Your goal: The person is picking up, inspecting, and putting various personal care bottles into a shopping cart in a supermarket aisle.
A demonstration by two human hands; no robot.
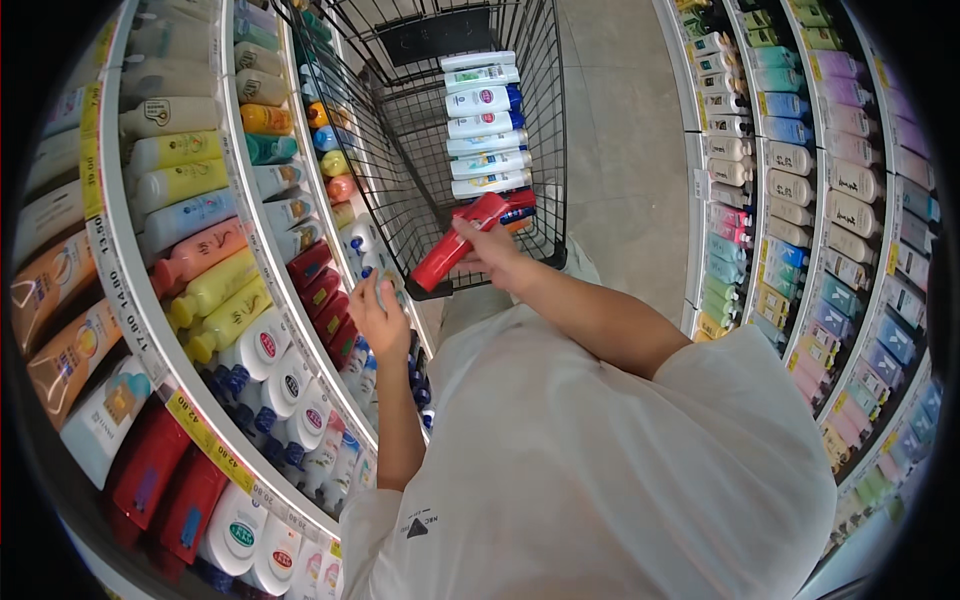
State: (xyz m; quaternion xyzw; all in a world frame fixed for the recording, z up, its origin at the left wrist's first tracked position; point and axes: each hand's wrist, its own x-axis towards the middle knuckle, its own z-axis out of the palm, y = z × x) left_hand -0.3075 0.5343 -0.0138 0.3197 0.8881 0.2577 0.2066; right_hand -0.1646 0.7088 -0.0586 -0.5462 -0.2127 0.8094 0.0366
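Note:
My right hand (487, 252) grips a red bottle (446, 256), held tilted over the near end of a black wire shopping cart (395, 150). Inside the cart lies a row of white bottles (485, 127), some with blue caps. At the near end of that row, a darker red bottle (518, 199) is partly hidden by the one I hold. My left hand (380, 318) is raised beside the left shelf, fingers apart and nothing visible in them. Close to it on the shelf lie several dark red bottles (322, 291) and white ones with blue caps.
Left shelves (235, 200) hold rows of coloured bottles, including yellow bottles (230, 318) and white bottles (288, 388), above price strips. Across the grey tiled floor (625, 130), right shelves (760, 170) carry more bottles. The cart stands between them, close to the left shelves.

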